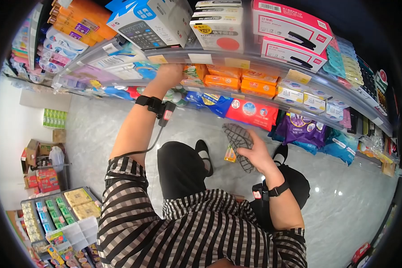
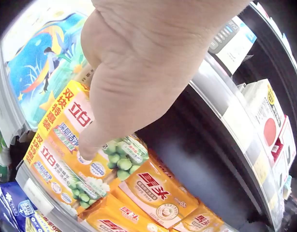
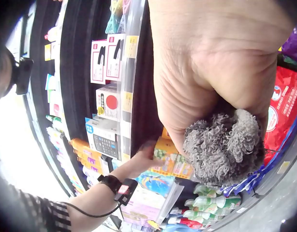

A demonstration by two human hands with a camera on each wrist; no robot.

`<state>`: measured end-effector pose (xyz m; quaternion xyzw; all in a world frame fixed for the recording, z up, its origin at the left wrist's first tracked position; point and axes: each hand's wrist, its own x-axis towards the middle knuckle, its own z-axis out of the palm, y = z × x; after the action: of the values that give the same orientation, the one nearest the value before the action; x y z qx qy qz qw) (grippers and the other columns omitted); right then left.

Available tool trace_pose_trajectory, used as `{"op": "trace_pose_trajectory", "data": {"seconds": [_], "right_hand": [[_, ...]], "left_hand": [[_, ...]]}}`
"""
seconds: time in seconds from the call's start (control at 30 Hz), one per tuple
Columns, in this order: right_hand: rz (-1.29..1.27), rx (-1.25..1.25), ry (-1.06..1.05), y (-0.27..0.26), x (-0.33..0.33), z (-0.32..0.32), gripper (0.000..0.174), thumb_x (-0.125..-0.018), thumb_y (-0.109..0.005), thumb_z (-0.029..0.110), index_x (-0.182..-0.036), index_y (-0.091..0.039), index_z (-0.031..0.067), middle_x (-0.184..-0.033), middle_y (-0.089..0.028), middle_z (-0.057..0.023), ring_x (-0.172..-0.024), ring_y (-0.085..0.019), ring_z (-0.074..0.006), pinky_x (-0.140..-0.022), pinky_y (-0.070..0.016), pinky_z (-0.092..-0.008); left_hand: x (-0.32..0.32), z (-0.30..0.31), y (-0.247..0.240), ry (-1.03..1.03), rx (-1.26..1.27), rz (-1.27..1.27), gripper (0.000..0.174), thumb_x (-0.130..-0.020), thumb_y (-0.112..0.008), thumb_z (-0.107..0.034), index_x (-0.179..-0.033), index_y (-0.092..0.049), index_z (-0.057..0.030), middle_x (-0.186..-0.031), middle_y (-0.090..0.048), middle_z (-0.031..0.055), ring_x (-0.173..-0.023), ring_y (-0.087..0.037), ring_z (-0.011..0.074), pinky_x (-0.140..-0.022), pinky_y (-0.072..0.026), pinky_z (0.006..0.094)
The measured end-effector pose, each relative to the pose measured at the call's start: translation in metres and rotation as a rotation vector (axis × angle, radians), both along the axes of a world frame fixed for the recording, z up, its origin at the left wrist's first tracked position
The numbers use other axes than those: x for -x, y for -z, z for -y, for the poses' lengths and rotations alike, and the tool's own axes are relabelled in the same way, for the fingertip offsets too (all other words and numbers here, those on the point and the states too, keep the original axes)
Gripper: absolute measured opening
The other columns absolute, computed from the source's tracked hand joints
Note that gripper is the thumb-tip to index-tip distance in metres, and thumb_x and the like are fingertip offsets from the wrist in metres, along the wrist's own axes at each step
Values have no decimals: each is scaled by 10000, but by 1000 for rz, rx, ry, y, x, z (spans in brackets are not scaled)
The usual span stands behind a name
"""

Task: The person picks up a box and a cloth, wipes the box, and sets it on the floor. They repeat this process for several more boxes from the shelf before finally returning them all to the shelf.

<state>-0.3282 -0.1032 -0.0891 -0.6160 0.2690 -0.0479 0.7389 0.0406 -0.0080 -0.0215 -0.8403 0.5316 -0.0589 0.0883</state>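
Note:
My left hand [image 1: 169, 75] reaches into the middle shelf at a yellow twin soap pack [image 2: 73, 113] printed with green fruit. Its thumb [image 2: 90, 140] lies on the pack's front face; the other fingers are mostly hidden behind the hand and pack. A second pack like it sits directly below, with orange soap packs [image 2: 158, 193] alongside. Lower down, in front of the shelves, my right hand [image 1: 258, 152] grips a grey cleaning cloth [image 3: 223, 150] with a shaggy looped pile and a dark grid pattern [image 1: 237, 138]. A small yellow-orange pack [image 1: 230, 154] shows beside the cloth.
Above stand a calculator box [image 1: 149, 29], stamp pad boxes [image 1: 216, 33] and pink stapler boxes [image 1: 292, 33]. The shelf's clear front lip [image 1: 236, 60] runs over the soap. Red bags [image 1: 252, 111] and purple bags [image 1: 301, 129] hang out below. A goods stand [image 1: 62, 214] is behind on the left.

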Motion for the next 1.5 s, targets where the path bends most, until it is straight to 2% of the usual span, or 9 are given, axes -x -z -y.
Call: {"op": "trace_pose_trajectory", "data": {"seconds": [0.23,0.5,0.6,0.73,1.13,1.2,1.33,1.43,1.5], "right_hand": [[33,-25,-4,12,-1,0,563,-735,-676,22,-1261,-483,-35,-1084,-628,-125,-982,-599,-172,-872,-475,-298],[26,64,-20,10,0,1,603,-725,-696,65,-1282,-486,-27,-1096,-642,-153,-986,-618,-204,-869,-480,-311],[36,19,-8,14,1,0,609,-727,-696,58,-1291,-482,-20,-1097,-642,-148,-990,-619,-205,-874,-481,-314],[44,14,-1,11,3,0,617,-727,-700,49,-1297,-475,-24,-1099,-642,-147,-993,-619,-204,-878,-481,-313],[48,3,-12,11,3,0,603,-727,-691,41,-1287,-476,-27,-1094,-641,-138,-996,-609,-190,-880,-477,-308],[52,-33,8,11,2,-1,597,-727,-688,43,-1283,-480,-23,-1091,-640,-135,-990,-605,-186,-880,-475,-308],[53,-8,-8,10,2,-1,596,-729,-684,41,-1286,-479,-22,-1091,-640,-131,-989,-603,-183,-879,-475,-306],[50,-1,-8,11,2,0,603,-727,-683,38,-1289,-473,-28,-1089,-640,-131,-995,-603,-185,-884,-475,-307],[78,-12,31,10,2,1,598,-736,-674,18,-1295,-470,-35,-1103,-636,-118,-1000,-605,-172,-889,-478,-305]], "left_hand": [[-12,-3,9,54,66,19,432,-701,-780,-302,-1045,-655,-72,-978,-678,134,-947,-656,294,-791,-537,394],[-5,-2,3,5,56,-42,443,-701,-774,-272,-1083,-649,-86,-1054,-652,132,-966,-639,311,-796,-532,407],[-2,-2,2,57,104,-8,452,-703,-774,-264,-1101,-644,-90,-1065,-648,127,-979,-633,317,-813,-525,411],[-2,2,1,-16,51,-66,430,-707,-772,-259,-1082,-653,-85,-1055,-653,133,-987,-629,320,-828,-518,415],[-1,0,1,63,69,29,412,-723,-763,-261,-1072,-650,-72,-1043,-663,131,-993,-631,316,-843,-510,410],[2,2,-6,-36,-18,-123,431,-745,-729,-251,-1108,-623,-44,-1165,-610,192,-1094,-571,357,-914,-469,436],[7,4,-15,-61,-56,-117,419,-742,-730,-253,-1088,-627,-39,-1137,-623,195,-1061,-591,351,-891,-481,427],[18,3,-24,-91,-119,-122,468,-704,-755,-195,-1119,-608,-37,-1152,-612,181,-1069,-582,351,-877,-483,436],[50,-10,-38,71,62,-39,579,-678,-775,-147,-1204,-562,-33,-1189,-592,168,-1092,-568,357,-881,-484,448]]}}
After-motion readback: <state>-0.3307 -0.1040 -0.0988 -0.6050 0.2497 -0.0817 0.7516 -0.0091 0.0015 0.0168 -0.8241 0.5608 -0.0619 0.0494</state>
